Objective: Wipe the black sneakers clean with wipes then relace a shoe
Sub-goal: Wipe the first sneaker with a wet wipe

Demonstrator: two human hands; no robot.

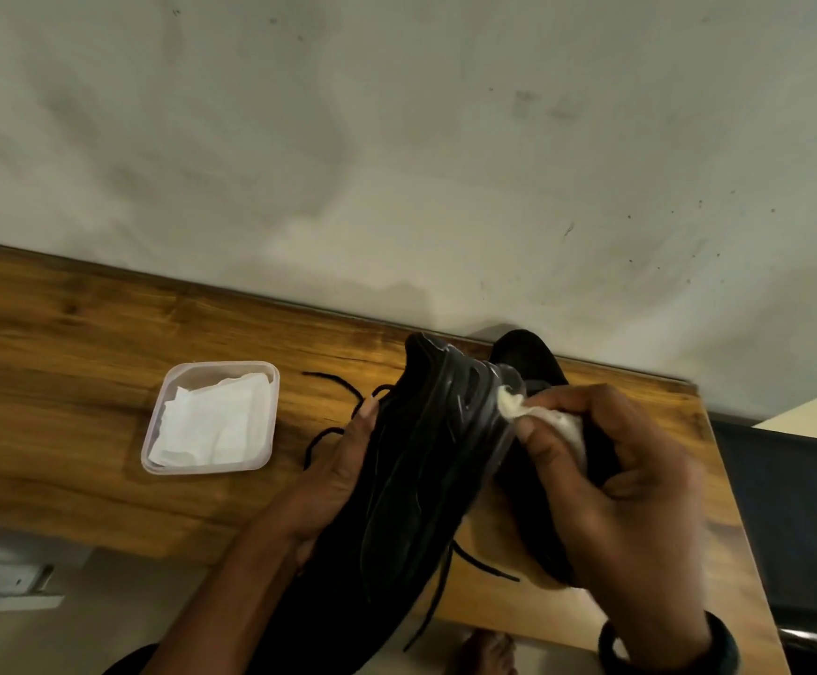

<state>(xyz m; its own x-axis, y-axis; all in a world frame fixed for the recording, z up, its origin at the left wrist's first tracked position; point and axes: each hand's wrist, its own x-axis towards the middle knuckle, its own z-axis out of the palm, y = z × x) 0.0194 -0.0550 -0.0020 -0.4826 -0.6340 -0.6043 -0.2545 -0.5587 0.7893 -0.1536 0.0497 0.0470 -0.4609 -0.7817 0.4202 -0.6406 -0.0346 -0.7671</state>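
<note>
In the head view, the left hand point(343, 475) reaches up from the bottom centre of the frame. Its palm cups the side of a black sneaker point(421, 470), with the fingers point(365, 416) curled round its upper, holding it sole-side up above the desk point(80, 382). The right hand point(616, 479) enters from the lower right. It pinches a crumpled wipe point(543, 416) between thumb and fingers and presses it to the sole's edge. A second sneaker point(533, 362) lies on the desk behind that hand, its toe at the far edge by the wall point(397, 138). Loose laces point(333, 387) trail left of the held shoe. A plastic tub of wipes point(211, 419) sits left of centre, apart from the shoes, with bare wood around it. The desk's right edge runs just past the right wrist.
</note>
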